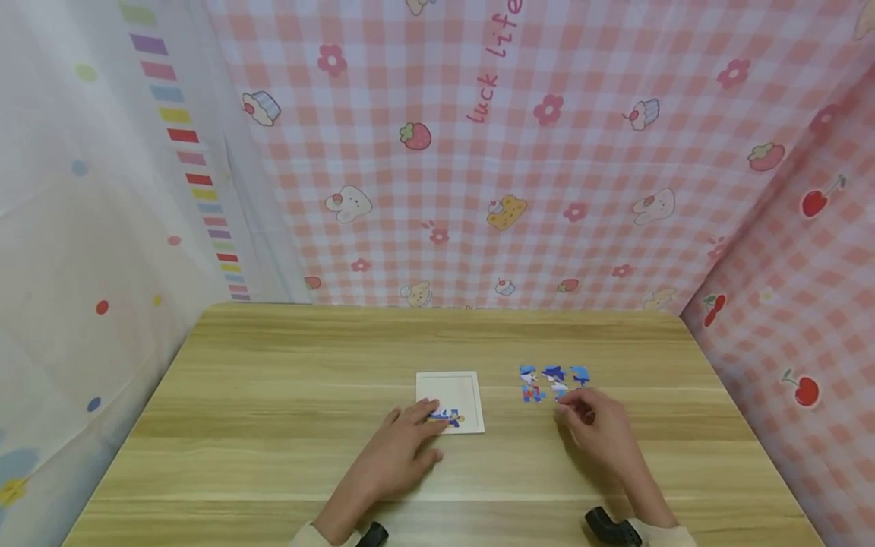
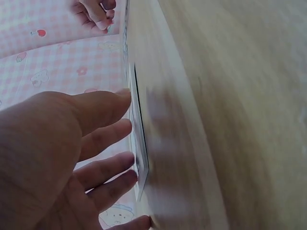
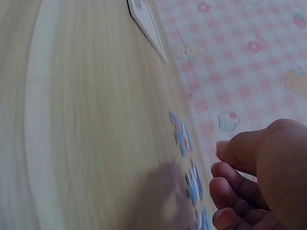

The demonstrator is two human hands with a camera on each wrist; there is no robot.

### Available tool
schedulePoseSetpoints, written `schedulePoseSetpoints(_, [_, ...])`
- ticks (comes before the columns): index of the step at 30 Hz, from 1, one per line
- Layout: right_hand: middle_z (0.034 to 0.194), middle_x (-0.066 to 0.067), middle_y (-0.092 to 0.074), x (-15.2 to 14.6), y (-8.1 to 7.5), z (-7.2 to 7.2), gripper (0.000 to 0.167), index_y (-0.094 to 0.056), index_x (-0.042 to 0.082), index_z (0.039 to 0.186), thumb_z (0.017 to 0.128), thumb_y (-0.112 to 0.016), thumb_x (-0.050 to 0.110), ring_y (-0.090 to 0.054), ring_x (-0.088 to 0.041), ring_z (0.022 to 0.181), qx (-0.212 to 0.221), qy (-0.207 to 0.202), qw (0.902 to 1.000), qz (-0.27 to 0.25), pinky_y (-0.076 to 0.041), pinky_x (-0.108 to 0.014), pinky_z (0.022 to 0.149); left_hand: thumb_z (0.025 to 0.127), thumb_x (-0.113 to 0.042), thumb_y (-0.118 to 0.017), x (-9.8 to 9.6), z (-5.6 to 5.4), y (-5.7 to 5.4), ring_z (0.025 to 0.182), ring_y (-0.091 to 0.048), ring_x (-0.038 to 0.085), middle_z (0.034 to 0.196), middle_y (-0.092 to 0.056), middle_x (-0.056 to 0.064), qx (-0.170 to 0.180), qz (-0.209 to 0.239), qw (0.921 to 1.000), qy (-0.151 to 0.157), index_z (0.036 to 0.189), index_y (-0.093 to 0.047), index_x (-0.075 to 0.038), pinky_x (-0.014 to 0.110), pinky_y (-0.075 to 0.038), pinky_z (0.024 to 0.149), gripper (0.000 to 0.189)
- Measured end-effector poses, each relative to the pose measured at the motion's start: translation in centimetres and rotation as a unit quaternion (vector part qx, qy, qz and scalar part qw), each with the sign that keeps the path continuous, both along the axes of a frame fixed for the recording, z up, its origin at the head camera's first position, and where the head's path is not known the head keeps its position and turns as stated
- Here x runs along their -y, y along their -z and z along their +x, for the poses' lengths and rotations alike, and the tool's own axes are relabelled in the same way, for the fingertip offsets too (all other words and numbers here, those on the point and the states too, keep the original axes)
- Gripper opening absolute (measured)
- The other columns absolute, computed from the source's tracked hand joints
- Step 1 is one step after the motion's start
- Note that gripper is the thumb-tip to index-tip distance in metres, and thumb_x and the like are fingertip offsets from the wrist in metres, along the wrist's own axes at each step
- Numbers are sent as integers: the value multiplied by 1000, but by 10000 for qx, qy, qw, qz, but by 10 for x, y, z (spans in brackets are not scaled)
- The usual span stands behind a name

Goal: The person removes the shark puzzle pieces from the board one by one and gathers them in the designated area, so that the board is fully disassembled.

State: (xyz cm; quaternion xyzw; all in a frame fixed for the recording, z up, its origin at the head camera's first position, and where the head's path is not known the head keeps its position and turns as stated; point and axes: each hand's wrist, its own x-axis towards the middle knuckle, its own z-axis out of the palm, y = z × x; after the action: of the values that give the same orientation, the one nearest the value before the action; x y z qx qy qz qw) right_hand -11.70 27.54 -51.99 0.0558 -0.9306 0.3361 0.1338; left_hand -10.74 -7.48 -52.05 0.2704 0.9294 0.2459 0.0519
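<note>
A white square puzzle board with a raised rim lies mid-table, with some blue and white puzzle pieces in its lower part. My left hand rests with spread fingers over the board's lower left, covering some of those pieces. In the left wrist view its fingertips meet the board's edge. Right of the board lie several loose puzzle pieces with blue, white and red printing. Above their near edge is my right hand, fingers loosely bent; in the right wrist view, no piece shows between thumb and fingertips.
The wooden table reaches back to a pink checked curtain. Another checked curtain hangs on the right and a white dotted one on the left. Black straps show near both wrists.
</note>
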Motion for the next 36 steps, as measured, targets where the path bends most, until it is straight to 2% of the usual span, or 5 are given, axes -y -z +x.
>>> schedulePoseSetpoints(7, [79,4,-65,25,-1,-7,7,-74,9,93,89,-75,3,-56,-2,71,83,-306,9995,-81,-52,-18,63,98,-27,-68,5,-7,4,154,-33,37,159,-46,14,-159,323,9991,-227,142,-62,-12,57,-33,124,47])
schedulePoseSetpoints(20, [79,8,-65,73,-1,-15,5,-73,9,95,91,-75,8,-56,-3,72,404,-788,9960,-79,-53,-19,66,99,-34,-66,6,-24,7,159,-15,43,167,-31,20,15,280,9970,-717,156,-41,-4,67,-18,126,68])
schedulePoseSetpoints(26, [80,6,-65,95,2,-17,9,-73,9,95,88,-76,5,-56,-2,72,459,-1093,9926,-277,-53,-19,65,100,-32,-65,4,-30,8,158,-16,45,166,-32,21,-36,193,9963,-835,156,-39,0,64,-24,126,70])
schedulePoseSetpoints(31, [82,6,-67,113,3,-17,10,-73,8,98,89,-76,5,-57,-1,73,460,-1337,9894,-344,-54,-19,64,99,-33,-65,5,-32,6,156,-22,45,165,-35,22,-45,24,9965,-830,153,-42,3,63,-28,124,69])
schedulePoseSetpoints(36, [87,2,-66,127,5,-18,14,-73,6,101,88,-77,6,-58,-8,76,573,-1503,9866,-259,-51,-18,65,99,-32,-65,6,-32,7,155,-27,43,164,-36,20,-72,-111,9965,-821,152,-43,3,62,-29,124,67])
